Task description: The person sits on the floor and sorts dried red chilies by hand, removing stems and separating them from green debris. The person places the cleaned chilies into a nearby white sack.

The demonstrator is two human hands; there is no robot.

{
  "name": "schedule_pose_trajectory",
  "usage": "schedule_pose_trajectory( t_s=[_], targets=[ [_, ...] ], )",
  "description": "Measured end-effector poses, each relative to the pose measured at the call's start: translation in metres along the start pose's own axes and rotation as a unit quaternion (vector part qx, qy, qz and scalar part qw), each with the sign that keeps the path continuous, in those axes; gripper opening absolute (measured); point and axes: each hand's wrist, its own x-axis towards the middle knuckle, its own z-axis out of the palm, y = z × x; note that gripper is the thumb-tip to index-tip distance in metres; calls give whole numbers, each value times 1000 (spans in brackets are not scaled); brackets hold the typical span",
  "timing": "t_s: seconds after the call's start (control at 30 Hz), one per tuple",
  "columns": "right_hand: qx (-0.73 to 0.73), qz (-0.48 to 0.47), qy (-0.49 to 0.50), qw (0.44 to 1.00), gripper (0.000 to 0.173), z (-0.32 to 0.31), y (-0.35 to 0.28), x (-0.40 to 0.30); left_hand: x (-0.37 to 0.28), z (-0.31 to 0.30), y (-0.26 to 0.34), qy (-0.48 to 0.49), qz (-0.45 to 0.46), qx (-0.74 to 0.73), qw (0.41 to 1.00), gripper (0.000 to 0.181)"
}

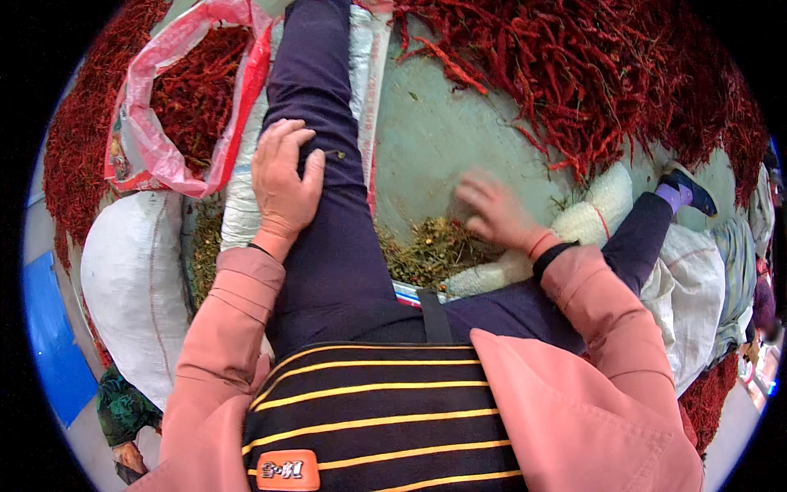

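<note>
My left hand rests on my dark trouser leg, thumb apart from the fingers, holding nothing. A small dry stem lies on the cloth by its thumb. Blurred, my right hand hovers at the floor, its thumb and fingers apart and nothing visible between them. Just below it is a heap of dry stems and plant bits between my legs. Ahead to the right spreads a large pile of dried red chilli peppers, with a few loose pods at its edge.
An open woven plastic sack with red chillies inside stands at the left. Near it lies a full white sack. A white padded roll lies by my right wrist. White sacking is at the right. Another person's sleeve shows at lower left.
</note>
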Motion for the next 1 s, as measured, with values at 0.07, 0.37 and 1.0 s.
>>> schedule_pose_trajectory(
  t_s=[0.07, 0.37, 1.0],
  targets=[
    [-63, -4, 4, 998, 47, -5, 22, -14, 1, 0, 1, -8, 3, 0, 1000, 24],
    [-50, -143, -146, 978, 63, -1, -12, -23, 0, 2, 0, -10, 1, 21, 1000, 24],
    [-28, -312, -131, 940, 32, 64, -78, 35, -1, 3, 0, -13, 1, 20, 1000, 25]
  ],
)
